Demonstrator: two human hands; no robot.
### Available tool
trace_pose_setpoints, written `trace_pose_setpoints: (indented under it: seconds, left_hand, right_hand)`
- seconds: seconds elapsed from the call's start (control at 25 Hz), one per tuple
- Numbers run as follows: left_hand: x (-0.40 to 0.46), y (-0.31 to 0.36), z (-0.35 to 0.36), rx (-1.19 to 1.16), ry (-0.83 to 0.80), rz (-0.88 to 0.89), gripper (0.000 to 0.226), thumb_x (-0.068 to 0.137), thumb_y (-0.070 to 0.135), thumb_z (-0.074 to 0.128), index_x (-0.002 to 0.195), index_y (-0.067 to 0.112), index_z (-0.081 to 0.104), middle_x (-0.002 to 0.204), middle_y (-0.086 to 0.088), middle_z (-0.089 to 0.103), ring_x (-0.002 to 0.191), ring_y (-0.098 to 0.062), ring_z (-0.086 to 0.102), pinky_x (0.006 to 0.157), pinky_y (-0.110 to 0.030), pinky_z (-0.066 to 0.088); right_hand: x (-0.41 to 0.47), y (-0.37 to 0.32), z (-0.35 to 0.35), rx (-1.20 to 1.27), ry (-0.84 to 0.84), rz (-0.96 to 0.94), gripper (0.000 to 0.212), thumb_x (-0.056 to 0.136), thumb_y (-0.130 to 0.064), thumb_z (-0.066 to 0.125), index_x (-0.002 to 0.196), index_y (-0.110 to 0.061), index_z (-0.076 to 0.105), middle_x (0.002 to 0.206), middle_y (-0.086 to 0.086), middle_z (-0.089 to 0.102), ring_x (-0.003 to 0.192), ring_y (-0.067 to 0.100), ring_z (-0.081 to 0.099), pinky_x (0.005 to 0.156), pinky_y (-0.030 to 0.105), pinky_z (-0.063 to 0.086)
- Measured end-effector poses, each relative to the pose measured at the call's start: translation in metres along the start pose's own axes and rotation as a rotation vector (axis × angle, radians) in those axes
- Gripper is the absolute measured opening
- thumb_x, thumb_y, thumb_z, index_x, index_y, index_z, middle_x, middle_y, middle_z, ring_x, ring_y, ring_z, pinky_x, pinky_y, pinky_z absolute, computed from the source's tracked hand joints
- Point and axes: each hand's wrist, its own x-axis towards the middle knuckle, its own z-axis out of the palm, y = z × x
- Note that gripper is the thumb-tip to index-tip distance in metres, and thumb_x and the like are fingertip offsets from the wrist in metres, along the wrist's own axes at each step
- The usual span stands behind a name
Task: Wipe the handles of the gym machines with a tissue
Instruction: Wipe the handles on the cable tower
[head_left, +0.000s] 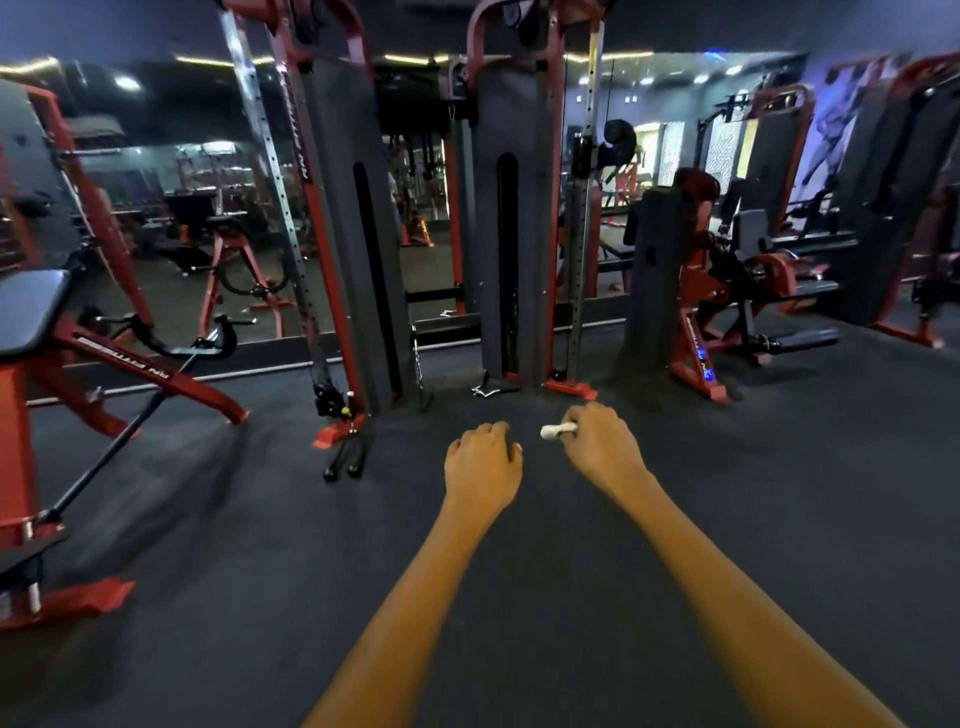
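The right hand (602, 444) pinches a rolled white tissue (559, 430); the left hand (483, 462) hangs loosely curled, holding nothing. Beyond the fingertips, red cable machines (519, 218) stand on dark rubber floor (260, 545) before a mirrored wall (208, 197).

1. Left hand (483, 462): arm extended forward, palm down, fingers loosely curled, holding nothing — positioned just left of the tissue (558, 430).
2. Right hand (602, 447): arm extended forward, fingers curled, pinching the tissue — its white end protrudes toward the left hand.
3. Hands: near each other, not touching.
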Motion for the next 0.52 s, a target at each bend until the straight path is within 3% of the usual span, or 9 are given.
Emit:
trace_pose_setpoints:
  seconds: [0.28,0.52]
  left_hand:
    - [0.245,-0.029,0.066,0.029,-0.015,0.019,0.042,0.101,0.031,0.042,0.139,0.013,0.047,0.135,-0.005,0.056,0.122,-0.025,0.052,0.103,-0.039,0.038]
    - [0.464,-0.031,0.117,0.059,-0.016,0.006,0.035,0.099,0.031,0.042,0.127,0.014,0.055,0.127,-0.005,0.060,0.117,-0.025,0.055,0.101,-0.037,0.036]
  right_hand:
    - [0.234,0.051,0.070,0.026,-0.020,0.088,0.015,0.089,-0.012,0.054,0.096,-0.011,0.067,0.099,0.007,0.061,0.082,0.024,0.058,0.063,0.030,0.042]
    - [0.455,0.100,0.106,0.027,0.007,0.020,0.019,0.088,-0.008,0.053,0.101,-0.008,0.067,0.101,0.011,0.061,0.088,0.026,0.059,0.065,0.029,0.040]
